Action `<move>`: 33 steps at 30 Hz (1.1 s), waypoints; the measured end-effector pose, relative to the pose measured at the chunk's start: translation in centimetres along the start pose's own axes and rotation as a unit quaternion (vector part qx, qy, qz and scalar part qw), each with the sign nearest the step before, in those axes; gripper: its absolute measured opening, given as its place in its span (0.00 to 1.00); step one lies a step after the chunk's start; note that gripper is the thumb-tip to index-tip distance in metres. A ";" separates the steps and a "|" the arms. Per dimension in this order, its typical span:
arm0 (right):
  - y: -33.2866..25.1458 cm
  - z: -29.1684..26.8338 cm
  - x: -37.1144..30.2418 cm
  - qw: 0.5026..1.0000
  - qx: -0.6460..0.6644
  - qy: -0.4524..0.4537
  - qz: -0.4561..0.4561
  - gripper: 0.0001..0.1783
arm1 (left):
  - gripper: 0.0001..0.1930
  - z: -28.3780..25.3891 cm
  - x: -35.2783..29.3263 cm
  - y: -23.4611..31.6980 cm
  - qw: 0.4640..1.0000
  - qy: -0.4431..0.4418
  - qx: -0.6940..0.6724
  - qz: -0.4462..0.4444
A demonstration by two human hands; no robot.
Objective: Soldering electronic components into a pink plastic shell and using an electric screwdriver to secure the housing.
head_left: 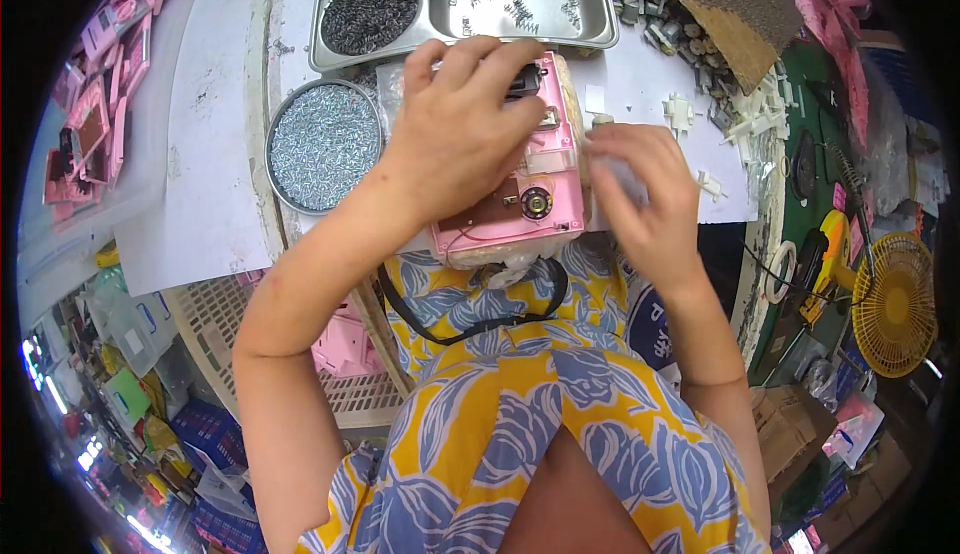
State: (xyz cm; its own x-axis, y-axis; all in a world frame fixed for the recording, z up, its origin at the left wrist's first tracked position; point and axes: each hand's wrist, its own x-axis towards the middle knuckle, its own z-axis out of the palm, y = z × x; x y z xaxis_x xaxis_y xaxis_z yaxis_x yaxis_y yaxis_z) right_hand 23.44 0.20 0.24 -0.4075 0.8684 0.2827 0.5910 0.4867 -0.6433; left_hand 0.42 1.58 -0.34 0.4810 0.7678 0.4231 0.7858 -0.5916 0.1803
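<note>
Fingers of my left hand curl over the pink housing, centre of the frame, can't tell if they're pinching anything; my right hand is loose, thumb apart, by its right edge. I'd steady it flat, no pressure on that round black part

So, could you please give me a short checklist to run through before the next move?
1. Pink casing open side up: ok, inner parts show.
2. Round black speaker inside the casing: ok.
3. Left hand clear of the casing: not ok, it lies over it.
4. Left fingertips' exact contact: cannot tell, partly hidden.
5. Right hand touching the casing's edge: cannot tell.
6. Dark springs in the metal tray: ok.
</note>
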 end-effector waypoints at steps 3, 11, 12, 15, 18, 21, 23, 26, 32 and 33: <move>0.5 0.7 2.9 0.998 0.005 -0.012 0.064 0.11 | 0.10 -0.3 -0.2 -1.4 0.999 0.012 -0.009 0.033; -0.4 1.7 5.3 0.974 -0.213 -0.072 -0.017 0.12 | 0.09 0.0 -1.9 -2.7 0.997 0.042 0.006 0.068; -0.6 1.7 5.2 0.972 -0.226 -0.067 -0.016 0.12 | 0.09 -0.1 -2.0 -2.6 0.996 0.044 0.009 0.071; 0.3 1.3 6.0 0.983 -0.119 -0.111 0.081 0.13 | 0.10 -0.7 -2.3 -2.6 0.997 0.041 0.008 0.067; -0.4 1.8 6.1 0.978 -0.117 -0.108 0.134 0.12 | 0.11 -0.5 -2.1 -2.5 0.997 0.033 -0.006 0.068; -2.4 3.1 5.7 0.953 -0.272 -0.130 0.030 0.05 | 0.11 -0.3 -1.7 -2.4 0.996 0.029 0.005 0.080; -3.4 3.6 5.3 0.932 -0.327 -0.158 -0.023 0.05 | 0.14 -0.4 -1.8 -2.3 0.995 0.009 0.016 0.093; -3.8 2.3 5.8 0.917 -0.336 -0.207 -0.061 0.08 | 0.22 -0.8 -1.9 -1.7 0.992 -0.034 0.022 0.119; 9.1 -15.6 15.5 0.965 -0.230 0.024 0.125 0.17 | 0.41 -2.9 -3.0 -1.8 0.964 -0.195 0.058 0.172; 13.0 -19.6 17.1 0.930 -0.298 0.097 0.195 0.17 | 0.43 -3.3 -2.5 -1.7 0.955 -0.217 0.074 0.189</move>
State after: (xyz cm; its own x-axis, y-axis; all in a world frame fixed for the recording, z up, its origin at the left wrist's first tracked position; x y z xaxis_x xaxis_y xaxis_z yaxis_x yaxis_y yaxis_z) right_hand 37.85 23.22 10.64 0.0168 0.9626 0.2704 0.9714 0.0483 -0.2323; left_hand -3.37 -0.16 1.27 0.8317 0.5549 0.0203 0.5551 -0.8301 -0.0527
